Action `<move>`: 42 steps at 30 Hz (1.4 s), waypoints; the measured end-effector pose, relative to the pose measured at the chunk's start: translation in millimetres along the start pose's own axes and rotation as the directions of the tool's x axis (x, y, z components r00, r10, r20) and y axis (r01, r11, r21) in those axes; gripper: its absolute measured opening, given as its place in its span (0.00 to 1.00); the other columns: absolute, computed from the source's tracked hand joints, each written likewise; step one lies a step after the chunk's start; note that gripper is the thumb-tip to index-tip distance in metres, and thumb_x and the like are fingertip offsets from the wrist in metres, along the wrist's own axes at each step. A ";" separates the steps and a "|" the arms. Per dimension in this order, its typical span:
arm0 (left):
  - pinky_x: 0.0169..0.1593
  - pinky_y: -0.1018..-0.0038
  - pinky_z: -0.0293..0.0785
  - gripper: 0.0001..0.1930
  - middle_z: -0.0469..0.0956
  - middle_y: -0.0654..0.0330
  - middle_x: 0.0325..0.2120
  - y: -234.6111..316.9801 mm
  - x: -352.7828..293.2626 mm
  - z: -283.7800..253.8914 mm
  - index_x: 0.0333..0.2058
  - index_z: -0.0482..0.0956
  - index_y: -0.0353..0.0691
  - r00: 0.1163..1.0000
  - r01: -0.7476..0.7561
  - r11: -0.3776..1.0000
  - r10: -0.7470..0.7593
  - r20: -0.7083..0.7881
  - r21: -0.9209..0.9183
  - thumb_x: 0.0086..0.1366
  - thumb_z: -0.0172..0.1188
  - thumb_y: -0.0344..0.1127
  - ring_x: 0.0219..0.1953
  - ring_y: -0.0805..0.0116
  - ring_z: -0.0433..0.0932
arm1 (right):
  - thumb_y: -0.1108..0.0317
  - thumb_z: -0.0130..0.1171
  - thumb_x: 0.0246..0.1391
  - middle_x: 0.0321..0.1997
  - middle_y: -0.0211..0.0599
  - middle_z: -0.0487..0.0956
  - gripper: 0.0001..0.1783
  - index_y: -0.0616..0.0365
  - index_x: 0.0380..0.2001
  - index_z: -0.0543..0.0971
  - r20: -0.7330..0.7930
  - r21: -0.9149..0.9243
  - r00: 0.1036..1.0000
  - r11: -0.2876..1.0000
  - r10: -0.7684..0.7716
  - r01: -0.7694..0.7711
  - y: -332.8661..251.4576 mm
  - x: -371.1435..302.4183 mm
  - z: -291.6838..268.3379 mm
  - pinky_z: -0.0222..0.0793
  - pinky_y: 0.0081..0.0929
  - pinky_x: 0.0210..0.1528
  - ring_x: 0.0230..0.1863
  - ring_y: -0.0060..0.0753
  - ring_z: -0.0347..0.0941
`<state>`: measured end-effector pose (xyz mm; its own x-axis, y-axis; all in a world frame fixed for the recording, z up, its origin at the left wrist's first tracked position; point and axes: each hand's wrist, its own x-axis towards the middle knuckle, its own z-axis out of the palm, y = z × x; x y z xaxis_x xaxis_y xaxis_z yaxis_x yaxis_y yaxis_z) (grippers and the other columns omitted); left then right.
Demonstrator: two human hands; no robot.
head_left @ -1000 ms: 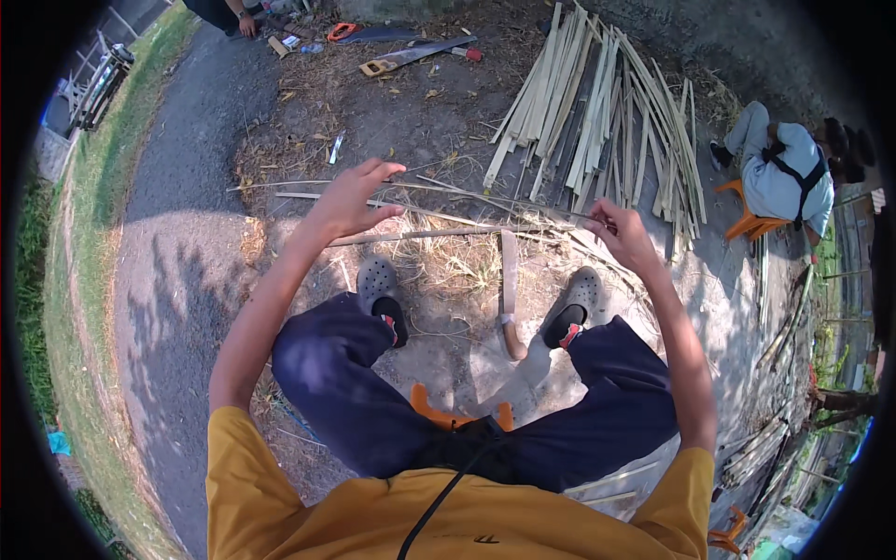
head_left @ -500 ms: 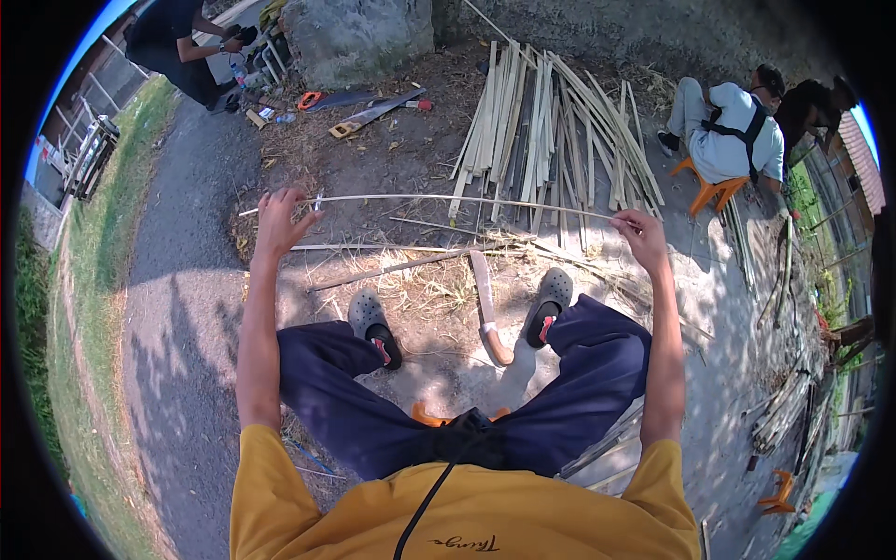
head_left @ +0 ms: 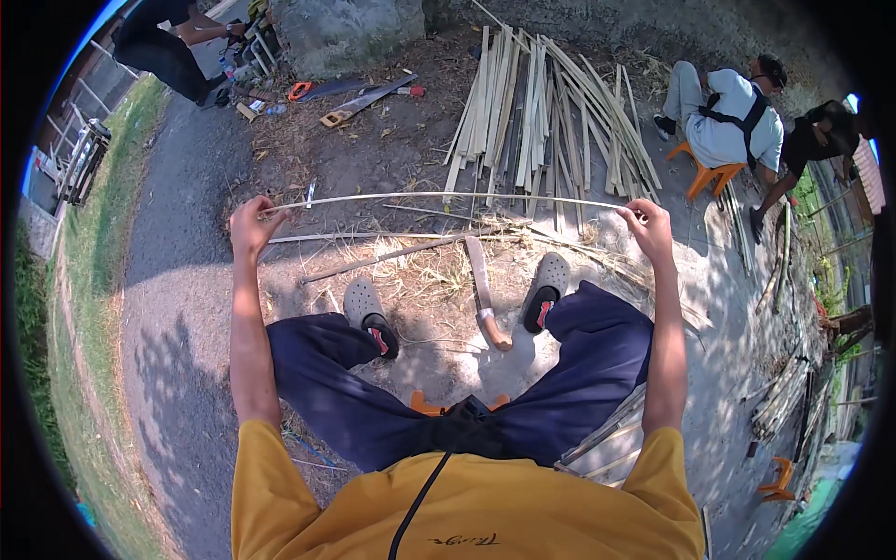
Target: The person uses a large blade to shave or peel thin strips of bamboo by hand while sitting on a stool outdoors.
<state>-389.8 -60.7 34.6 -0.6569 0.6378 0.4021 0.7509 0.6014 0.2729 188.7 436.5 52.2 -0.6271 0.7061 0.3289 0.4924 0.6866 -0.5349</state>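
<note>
Pale bamboo strip (head_left: 439, 195) stretches across the middle of the frame, each end gripped: left hand (head_left: 250, 227) curls its fingers around one tip, right hand (head_left: 648, 226) clenches the other. Below it, a machete (head_left: 483, 289) lies on the ground between the person's grey shoes (head_left: 364, 308).

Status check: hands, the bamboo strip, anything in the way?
Left hand and right hand each grip one end of the thin bamboo strip, held out flat above the ground. Machete lies between the feet, clear of the strip.
</note>
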 end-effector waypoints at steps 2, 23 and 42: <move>0.43 0.61 0.79 0.25 0.86 0.53 0.32 4.4 1.0 -1.5 0.33 0.84 0.37 0.999 0.039 0.999 -0.039 -0.004 0.004 0.53 0.79 0.55 0.36 0.53 0.85 | 0.56 0.75 0.53 0.27 0.38 0.82 0.17 0.60 0.30 0.86 -0.114 -0.058 0.986 0.992 -0.119 0.113 4.0 0.6 0.8 0.72 0.34 0.36 0.32 0.37 0.79; 0.33 0.65 0.70 0.26 0.77 0.54 0.24 49.4 20.7 9.0 0.27 0.78 0.33 0.997 0.067 0.996 -0.068 -0.026 -0.054 0.55 0.79 0.51 0.25 0.61 0.75 | 0.57 0.79 0.48 0.27 0.43 0.85 0.19 0.63 0.32 0.87 -0.298 -0.096 0.952 0.990 0.069 -0.102 5.5 -39.0 -46.4 0.77 0.32 0.36 0.31 0.38 0.85; 0.28 0.72 0.60 0.24 0.65 0.70 0.18 28.3 15.8 39.9 0.24 0.71 0.38 0.941 0.008 0.979 0.061 0.333 -0.202 0.57 0.80 0.46 0.23 0.78 0.62 | 0.53 0.76 0.51 0.53 0.43 0.84 0.24 0.54 0.48 0.86 -0.173 -0.195 0.947 0.933 0.272 -0.303 65.3 -115.3 -20.3 0.73 0.41 0.59 0.57 0.46 0.80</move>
<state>-381.7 -14.4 13.9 -0.5949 0.7971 0.1038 0.7439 0.4970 0.4468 305.4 403.5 -4.8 -0.3557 0.8851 0.3003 0.7675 0.4599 -0.4466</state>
